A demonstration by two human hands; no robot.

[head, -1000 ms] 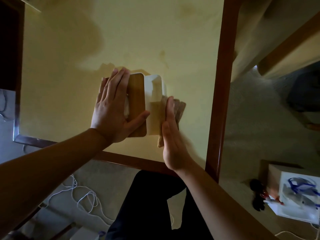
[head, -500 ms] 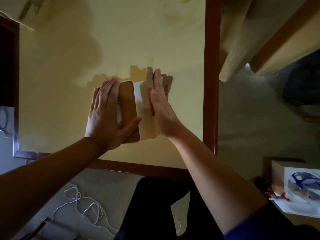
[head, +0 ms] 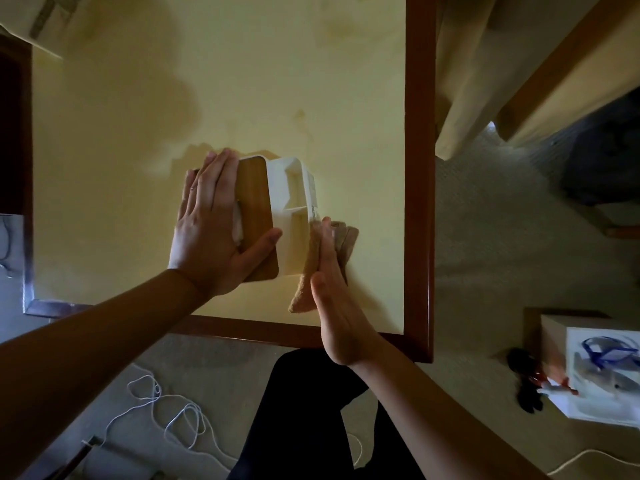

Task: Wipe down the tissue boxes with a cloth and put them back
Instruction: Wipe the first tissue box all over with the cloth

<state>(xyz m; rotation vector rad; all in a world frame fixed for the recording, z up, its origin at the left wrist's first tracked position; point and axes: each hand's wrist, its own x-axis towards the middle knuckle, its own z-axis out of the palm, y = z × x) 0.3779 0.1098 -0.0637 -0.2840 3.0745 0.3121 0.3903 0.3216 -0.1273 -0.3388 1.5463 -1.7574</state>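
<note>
On the yellow table [head: 242,81], the white tissue box [head: 292,216] with its wooden lid [head: 254,209] sits between both hands. The left hand [head: 211,230] lies flat, fingers straight, on the lid; the right hand [head: 336,299], fingers straight, presses a tan cloth [head: 313,271] against the box's right side.

Left hand [head: 211,230] flat, fingers spread, thumb out; right hand [head: 337,306] edge-on, fingers apparently straight; forearms extended.

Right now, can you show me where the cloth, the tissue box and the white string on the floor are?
brown cloth [head: 304,292]: head view, on its lower hanging end.
tissue box [head: 254,202]: head view, on its wooden lid.
white string [head: 166,410]: head view, on a loop lying on the carpet.
</note>
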